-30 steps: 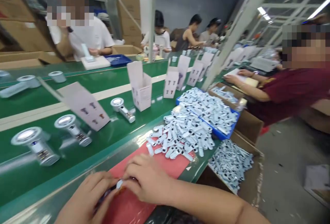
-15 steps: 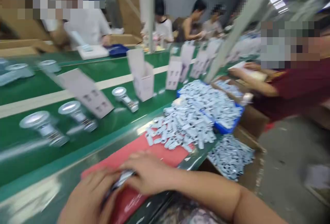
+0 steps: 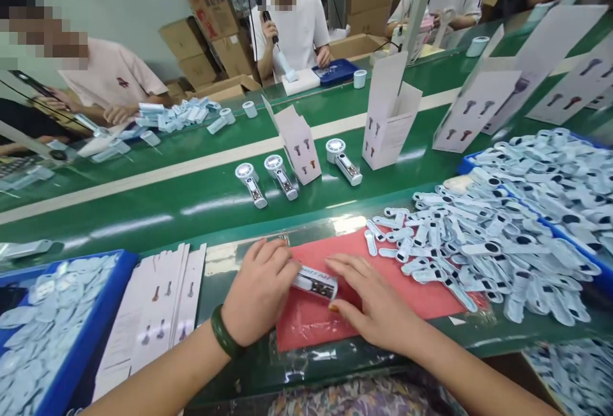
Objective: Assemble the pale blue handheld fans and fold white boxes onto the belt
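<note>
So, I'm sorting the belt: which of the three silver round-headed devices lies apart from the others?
The rightmost silver round-headed device, right of the leaning white cardboard carton; the other two lie side by side on its left.

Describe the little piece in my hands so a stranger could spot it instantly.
From the green conveyor belt, drop to the red mat in front of it. Between the left hand and right hand lies a small silver piece with dark markings; unlike the pale blue parts heaped to its right, it lies alone.
</note>
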Action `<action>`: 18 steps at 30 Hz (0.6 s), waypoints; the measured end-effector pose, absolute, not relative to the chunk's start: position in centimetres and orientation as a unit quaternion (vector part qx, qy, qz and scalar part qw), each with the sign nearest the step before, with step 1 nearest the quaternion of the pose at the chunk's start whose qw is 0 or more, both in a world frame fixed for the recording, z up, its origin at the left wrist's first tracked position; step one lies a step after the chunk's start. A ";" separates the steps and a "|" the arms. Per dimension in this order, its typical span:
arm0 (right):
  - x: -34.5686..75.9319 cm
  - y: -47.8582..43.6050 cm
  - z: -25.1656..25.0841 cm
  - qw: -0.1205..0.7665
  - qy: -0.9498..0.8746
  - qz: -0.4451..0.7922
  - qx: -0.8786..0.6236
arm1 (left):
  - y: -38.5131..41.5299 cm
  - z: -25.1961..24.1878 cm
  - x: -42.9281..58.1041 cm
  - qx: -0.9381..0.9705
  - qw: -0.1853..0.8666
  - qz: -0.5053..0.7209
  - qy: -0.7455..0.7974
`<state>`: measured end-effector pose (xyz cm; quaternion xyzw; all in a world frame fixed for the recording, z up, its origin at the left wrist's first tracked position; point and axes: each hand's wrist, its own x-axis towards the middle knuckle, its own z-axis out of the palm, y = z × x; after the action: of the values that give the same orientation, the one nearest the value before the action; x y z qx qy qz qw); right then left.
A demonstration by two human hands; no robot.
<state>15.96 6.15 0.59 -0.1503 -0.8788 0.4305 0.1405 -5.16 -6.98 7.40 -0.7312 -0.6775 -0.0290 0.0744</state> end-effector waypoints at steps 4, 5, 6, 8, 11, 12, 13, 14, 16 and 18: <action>15.8 5.9 0.0 0.130 -0.877 0.432 -0.163 | -6.6 8.9 -14.2 -0.692 0.175 0.043 -0.699; 15.7 5.9 0.0 0.115 -0.882 0.427 -0.161 | -6.3 9.2 -16.8 -0.674 0.194 0.060 -0.710; 15.6 5.8 0.1 0.100 -0.888 0.420 -0.160 | -6.0 9.4 -19.3 -0.653 0.203 0.076 -0.726; 15.2 5.7 0.2 0.072 -0.896 0.409 -0.157 | -4.9 9.4 -23.6 -0.614 0.194 0.095 -0.760; 14.8 5.8 0.5 0.045 -0.903 0.398 -0.156 | -2.8 8.5 -28.0 -0.585 0.171 0.095 -0.787; 14.6 5.9 0.5 0.039 -0.904 0.396 -0.155 | -2.1 8.0 -28.9 -0.583 0.166 0.091 -0.790; 14.5 6.0 0.6 0.034 -0.905 0.394 -0.154 | -1.4 7.4 -29.7 -0.583 0.162 0.086 -0.792; 14.4 6.1 0.8 0.029 -0.906 0.394 -0.155 | -0.8 6.9 -30.3 -0.583 0.155 0.080 -0.794; 14.2 6.3 1.0 0.023 -0.905 0.396 -0.154 | 0.1 5.8 -31.2 -0.583 0.138 0.069 -0.798; 14.1 6.2 1.3 0.026 -0.903 0.400 -0.156 | 0.3 5.2 -31.9 -0.583 0.123 0.059 -0.801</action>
<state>14.07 6.25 1.29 -0.1564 -0.9027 0.4000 0.0262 -31.91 0.30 5.20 -0.5833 -0.8007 0.0586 0.1232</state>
